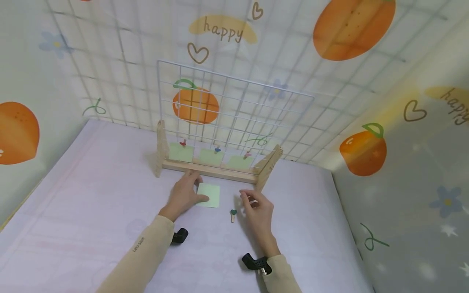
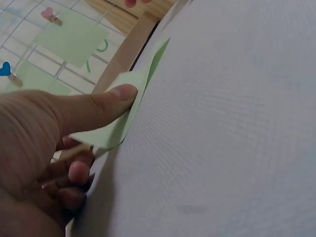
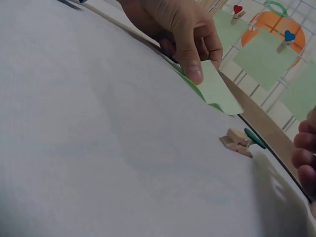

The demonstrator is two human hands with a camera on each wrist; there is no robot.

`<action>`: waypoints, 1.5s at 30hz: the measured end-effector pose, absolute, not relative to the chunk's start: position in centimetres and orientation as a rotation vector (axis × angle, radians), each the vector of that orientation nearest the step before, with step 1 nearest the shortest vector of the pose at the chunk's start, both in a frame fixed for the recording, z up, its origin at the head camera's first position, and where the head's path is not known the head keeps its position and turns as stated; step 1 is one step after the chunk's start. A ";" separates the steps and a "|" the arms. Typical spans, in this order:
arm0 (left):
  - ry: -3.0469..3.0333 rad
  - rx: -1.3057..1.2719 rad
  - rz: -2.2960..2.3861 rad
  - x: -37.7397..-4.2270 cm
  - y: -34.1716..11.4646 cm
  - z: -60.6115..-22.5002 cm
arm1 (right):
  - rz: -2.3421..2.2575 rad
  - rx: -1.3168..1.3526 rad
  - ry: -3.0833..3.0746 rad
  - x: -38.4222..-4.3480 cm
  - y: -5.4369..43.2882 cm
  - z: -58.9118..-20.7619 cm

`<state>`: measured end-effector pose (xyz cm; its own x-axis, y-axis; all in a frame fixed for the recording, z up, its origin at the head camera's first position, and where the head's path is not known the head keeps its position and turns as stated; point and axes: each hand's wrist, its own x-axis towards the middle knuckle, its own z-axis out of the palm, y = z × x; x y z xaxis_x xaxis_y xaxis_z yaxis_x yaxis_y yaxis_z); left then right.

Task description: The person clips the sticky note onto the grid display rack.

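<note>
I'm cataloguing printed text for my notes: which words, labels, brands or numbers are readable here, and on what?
"happy": back wall, near the top.
"happy": right wall, at the picture's edge.
Left sleeve: lettering too small to read surely.
Held green note: no readable writing.
No readable numbers.

Head view, 12 o'clock: word "happy" point(image 1: 223, 31), brown handwritten-style lower case over yellow patch point(image 1: 194, 27), printed on back wall covering point(image 1: 289, 30). Just above 3 o'clock, at picture edge: second "happy" point(image 1: 455, 105), same lettering, slanting downward, on right wall covering point(image 1: 410, 199). Between 7 and 8 o'clock: small dark lettering point(image 1: 138, 244) along left sleeve point(image 1: 144, 260); apparently starts "Let's", second word too small to tell.
</note>
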<state>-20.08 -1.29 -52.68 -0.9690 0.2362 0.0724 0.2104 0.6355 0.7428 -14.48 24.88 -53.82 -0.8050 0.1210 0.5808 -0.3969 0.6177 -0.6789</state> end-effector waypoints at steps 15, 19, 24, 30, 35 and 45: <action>2.822 0.452 1.231 -20.4 -2.0 -53.2 | 1.219 0.185 -2.270 -14.5 24.0 -54.0; 2.829 0.469 1.218 -20.5 -2.1 -53.2 | 1.211 0.200 -2.306 -14.6 24.3 -54.2; 2.825 0.486 1.254 -20.6 -2.2 -53.3 | 1.219 0.216 -2.336 -14.6 24.5 -54.2; 2.777 0.485 1.309 -20.8 -2.3 -53.4 | 1.248 0.228 -2.339 -14.4 24.5 -54.1; 2.701 0.492 1.361 -20.8 -2.4 -53.0 | 1.237 0.231 -2.342 -14.2 24.6 -54.1; 2.563 0.422 1.542 -21.0 -2.7 -53.3 | 1.275 0.228 -2.387 -13.5 24.4 -53.3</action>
